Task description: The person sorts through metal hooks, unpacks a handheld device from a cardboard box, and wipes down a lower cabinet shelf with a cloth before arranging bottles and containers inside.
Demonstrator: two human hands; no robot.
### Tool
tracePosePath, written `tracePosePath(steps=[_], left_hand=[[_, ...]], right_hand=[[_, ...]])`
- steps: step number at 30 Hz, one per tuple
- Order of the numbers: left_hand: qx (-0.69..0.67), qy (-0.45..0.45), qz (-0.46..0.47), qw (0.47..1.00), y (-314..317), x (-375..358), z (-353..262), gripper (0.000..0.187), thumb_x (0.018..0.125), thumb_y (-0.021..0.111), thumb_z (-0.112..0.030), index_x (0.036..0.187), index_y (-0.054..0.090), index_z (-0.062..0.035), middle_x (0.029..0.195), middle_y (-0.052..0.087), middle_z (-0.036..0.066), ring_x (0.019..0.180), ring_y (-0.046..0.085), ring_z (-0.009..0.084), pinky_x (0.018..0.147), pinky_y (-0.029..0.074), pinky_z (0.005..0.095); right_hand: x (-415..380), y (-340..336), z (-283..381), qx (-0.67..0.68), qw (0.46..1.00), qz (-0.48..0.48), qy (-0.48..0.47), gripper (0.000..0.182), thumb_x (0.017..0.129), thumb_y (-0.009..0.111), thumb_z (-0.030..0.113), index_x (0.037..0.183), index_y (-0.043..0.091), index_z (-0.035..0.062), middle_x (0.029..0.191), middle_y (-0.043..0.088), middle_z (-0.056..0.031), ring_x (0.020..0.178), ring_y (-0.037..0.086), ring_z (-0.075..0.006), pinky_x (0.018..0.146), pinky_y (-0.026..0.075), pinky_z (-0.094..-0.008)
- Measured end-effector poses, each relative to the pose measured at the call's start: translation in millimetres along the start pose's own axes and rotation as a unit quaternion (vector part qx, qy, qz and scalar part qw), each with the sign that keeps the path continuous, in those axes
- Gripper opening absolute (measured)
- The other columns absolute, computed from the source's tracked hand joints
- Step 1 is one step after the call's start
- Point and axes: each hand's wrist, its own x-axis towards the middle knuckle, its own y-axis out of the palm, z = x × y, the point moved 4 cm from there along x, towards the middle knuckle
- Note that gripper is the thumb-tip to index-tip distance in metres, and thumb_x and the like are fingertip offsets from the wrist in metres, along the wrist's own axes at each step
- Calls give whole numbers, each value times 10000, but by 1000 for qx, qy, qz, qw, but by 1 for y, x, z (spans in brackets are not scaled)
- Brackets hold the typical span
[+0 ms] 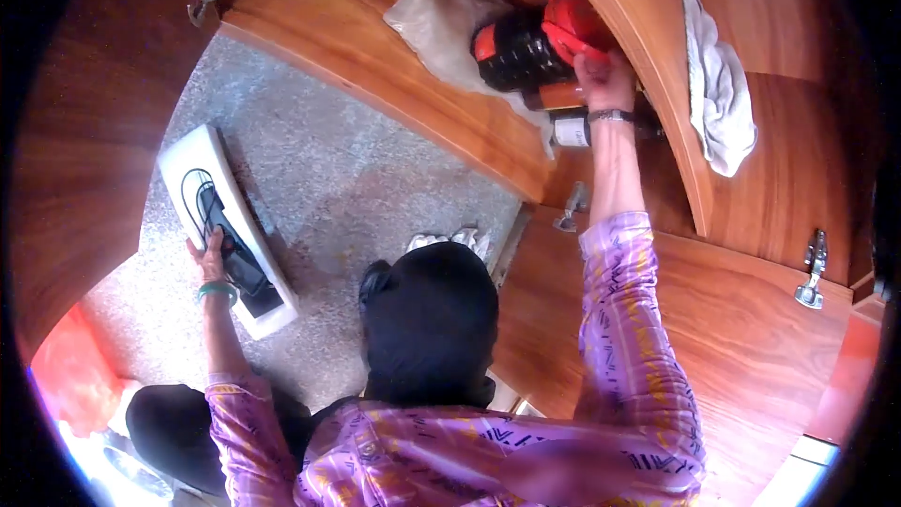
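My left hand grips the near edge of a long white box, with fingers over its side. On the box lies a black device with a looped black cable; I cannot make out its kind. My right hand reaches into the wooden cabinet, fingers closed at the red top of a dark container lying on its side. Below it, partly hidden by my wrist, is a dark bottle with a white label.
A whitish plastic bag lies beside the container on the cabinet shelf. A white cloth hangs over the wooden edge at right. An open cabinet door with metal hinges spreads at lower right. A red bag stands lower left.
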Motion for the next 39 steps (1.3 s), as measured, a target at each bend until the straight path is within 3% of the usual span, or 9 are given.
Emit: tracePosePath(steps=[2,17,19,22,24,28,32,33,39], left_hand=[[9,5,6,1000,-2,4,2,489,691,742,-244,1060,478,-61,771,573,47,594,532,131,522,443,275],[105,-9,-58,993,6,-18,-24,519,700,742,-247,1098,485,-32,813,586,46,637,550,116,553,446,254],[96,41,-62,993,6,-19,-26,566,697,747,-281,1126,481,-25,788,591,59,655,563,161,606,461,293],[406,357,-276,795,24,-60,-89,496,747,707,-265,1119,500,-9,908,577,128,843,548,231,757,440,382],[283,508,-161,797,57,-77,-123,474,775,676,-284,1122,498,-13,958,556,121,867,531,209,755,441,352],[19,133,190,973,166,-96,-108,501,783,662,-328,1170,466,-77,932,542,72,780,511,180,642,476,362],[-95,-309,300,897,265,-131,-81,761,727,536,-656,1323,334,-226,1294,402,93,997,534,306,727,480,508],[-93,-308,309,895,276,-137,-82,761,727,536,-656,1323,334,-226,1294,402,93,997,534,306,727,480,508],[-234,-375,439,782,284,-176,-68,974,638,277,-861,1358,314,-205,1355,391,91,1198,399,362,899,338,608]], right_hand=[[-21,14,-2,-22,997,-76,10,137,843,494,124,941,548,45,813,623,-138,765,603,-268,668,529,-482],[-110,46,-28,-34,997,-55,43,223,900,457,139,1089,433,23,1130,502,-154,990,510,-315,799,459,-474],[-130,56,-34,-32,992,-110,54,190,904,440,137,1043,492,19,1085,552,-150,964,525,-281,800,439,-419],[-149,58,-39,-71,995,-61,39,189,908,433,143,1047,489,28,1078,548,-139,959,522,-273,804,438,-411],[-158,56,-43,-76,995,-48,44,191,910,430,145,1054,486,32,1086,544,-134,971,518,-268,806,437,-409],[-179,56,-48,-101,992,-56,45,195,909,433,146,1066,479,40,1107,534,-122,999,508,-254,816,437,-404],[-201,59,-50,-116,992,-4,56,221,889,471,132,1090,478,41,1093,550,-122,977,554,-256,812,475,-421],[-213,70,-47,-133,990,17,38,66,870,502,115,910,522,66,839,598,-83,684,616,-215,564,551,-395],[-258,90,-60,-218,959,152,98,126,868,529,109,939,520,6,759,606,-99,662,626,-204,490,531,-316]])
